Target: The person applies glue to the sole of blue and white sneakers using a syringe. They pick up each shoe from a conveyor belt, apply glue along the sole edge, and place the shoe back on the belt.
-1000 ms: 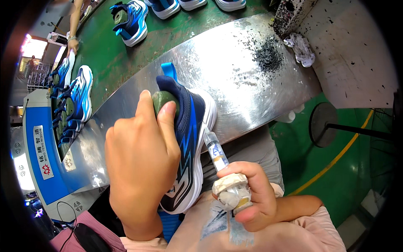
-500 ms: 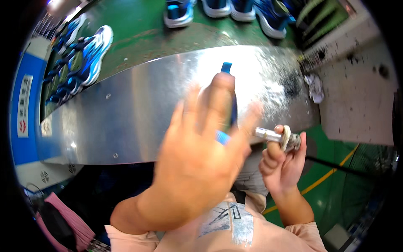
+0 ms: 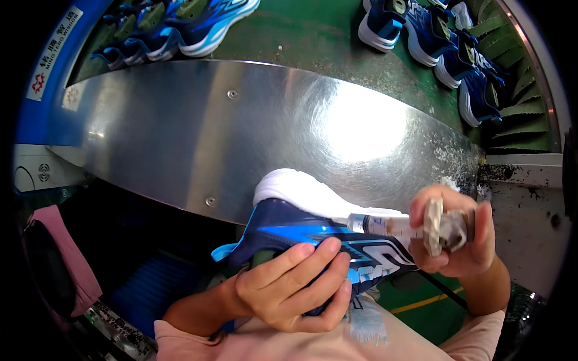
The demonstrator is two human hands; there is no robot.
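Note:
A dark and bright blue sneaker (image 3: 313,225) with a white sole (image 3: 295,188) lies on its side close to my body, its heel to the left and its laces facing me. My left hand (image 3: 301,286) grips it, fingers wrapped over the upper near the collar. In my right hand (image 3: 457,231) is a syringe (image 3: 385,225) with a pale ring round its barrel end. The fingers are closed about the ring and the plunger end. The syringe points left, and its thin tip meets the line where the sole joins the upper. The sneaker's toe is partly hidden behind the syringe and right hand.
A curved metal tabletop (image 3: 180,132) lies ahead of me. Beyond it, a green conveyor belt (image 3: 295,45) carries several blue sneakers (image 3: 211,27) at the left and more sneakers (image 3: 415,33) at the right. A white machine panel (image 3: 524,222) stands on the right. A pink cloth (image 3: 72,253) hangs at the lower left.
The sneaker has come into view on its side in my left hand, which was blurred over the table. My right hand has raised the syringe against the sneaker. The view has shifted.

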